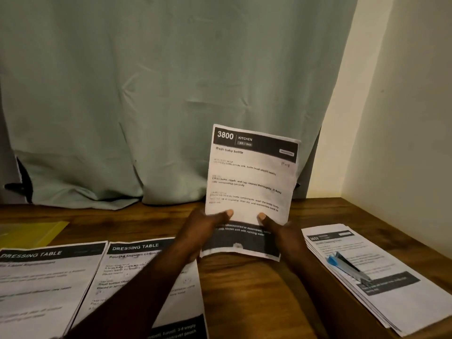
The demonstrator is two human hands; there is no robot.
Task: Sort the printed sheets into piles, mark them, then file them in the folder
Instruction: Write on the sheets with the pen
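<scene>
Pinching fingers (226, 213) of left hand (203, 231) and right hand (281, 232) grip the kitchen sheet (249, 182) low.

View ahead of me. A pale green curtain (146, 81), creased, hangs across most of the far side, its hem resting on the back edge of my wooden table (244, 285). To my right, a plain cream wall (403, 94) runs along the table's side. Light is dim and warm, brightest on the wall. The wood is dark brown and grained. A dark gap shows at the curtain's lower left.
</scene>
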